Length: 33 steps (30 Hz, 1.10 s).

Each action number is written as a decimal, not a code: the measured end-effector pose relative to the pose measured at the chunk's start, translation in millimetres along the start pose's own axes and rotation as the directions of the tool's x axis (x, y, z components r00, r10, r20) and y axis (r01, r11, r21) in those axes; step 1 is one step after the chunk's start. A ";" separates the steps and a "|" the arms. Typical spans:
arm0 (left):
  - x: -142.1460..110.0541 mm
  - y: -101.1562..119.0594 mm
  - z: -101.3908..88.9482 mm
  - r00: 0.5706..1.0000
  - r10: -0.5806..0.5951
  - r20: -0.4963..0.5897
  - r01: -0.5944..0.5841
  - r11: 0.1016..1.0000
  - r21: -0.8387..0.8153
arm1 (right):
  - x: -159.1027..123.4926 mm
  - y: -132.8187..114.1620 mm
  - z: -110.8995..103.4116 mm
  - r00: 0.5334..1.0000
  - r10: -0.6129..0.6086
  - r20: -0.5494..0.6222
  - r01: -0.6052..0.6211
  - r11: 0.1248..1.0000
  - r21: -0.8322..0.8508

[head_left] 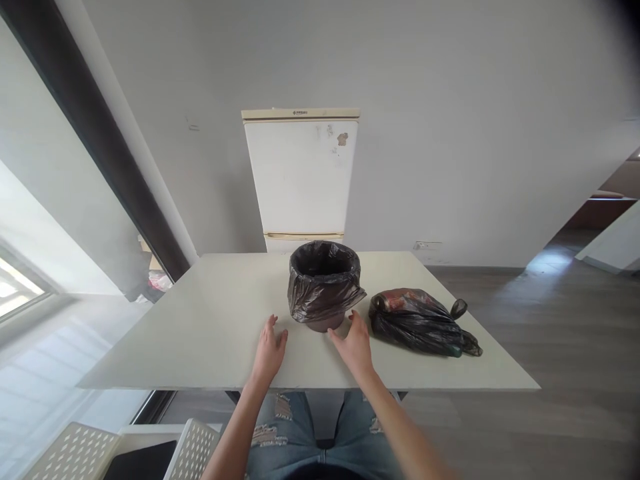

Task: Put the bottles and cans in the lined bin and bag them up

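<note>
A trash can [325, 325] stands upright on the white table, lined with a black garbage bag [325, 293] folded down over its rim. Most of the can's wall is hidden under the bag. My left hand [270, 350] is just left of and in front of the can, fingers apart and holding nothing. Close by the can's lower right side is my right hand [354, 343], its thumb and fingers spread; whether it touches the can I cannot tell. To the right lies a filled, tied black garbage bag [417, 323], with a reddish can-like item showing through.
The white table [210, 333] spans the view before me. Behind it a white refrigerator [303, 177] stands against the grey wall. A white perforated basket [193, 453] with something dark inside is at the lower left. Grey wood-look floor [565, 347] extends to the right.
</note>
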State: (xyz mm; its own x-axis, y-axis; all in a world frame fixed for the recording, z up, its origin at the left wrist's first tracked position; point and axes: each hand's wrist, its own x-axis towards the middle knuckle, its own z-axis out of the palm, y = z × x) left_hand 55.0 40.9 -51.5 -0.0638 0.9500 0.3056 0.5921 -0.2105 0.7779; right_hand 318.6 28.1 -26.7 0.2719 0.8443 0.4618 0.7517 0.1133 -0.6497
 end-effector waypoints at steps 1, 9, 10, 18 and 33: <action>0.1 -1.9 1.4 1.000 0.002 -0.012 -0.002 1.000 0.021 | -2.2 -0.5 -2.0 1.000 -0.006 0.000 0.006 1.000 -0.027; 6.8 -5.1 -1.7 0.988 -0.023 -0.152 0.014 0.998 -0.064 | -17.8 -64.1 -1.2 0.712 -0.487 0.506 0.247 0.848 0.470; 7.6 -5.2 -3.3 0.987 -0.040 -0.154 0.026 0.995 -0.091 | -13.9 -72.6 4.2 0.673 -0.509 0.537 0.229 0.834 0.502; 10.5 -2.3 -8.7 0.981 -0.097 -0.170 0.063 0.979 -0.195 | 39.8 -72.6 64.4 0.766 -0.303 0.566 0.028 0.896 0.442; 9.4 3.2 -11.1 0.991 -0.076 -0.113 0.062 0.990 -0.127 | 127.2 12.8 66.9 0.964 0.011 0.264 -0.081 0.963 0.256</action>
State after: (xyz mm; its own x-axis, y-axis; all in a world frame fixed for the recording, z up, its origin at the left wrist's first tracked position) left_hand 47.3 46.6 -40.1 -0.1987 0.9313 0.3053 0.4804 -0.1789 0.8586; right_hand 322.7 172.0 -16.7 0.1118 0.9539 0.2786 0.5484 0.1746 -0.8178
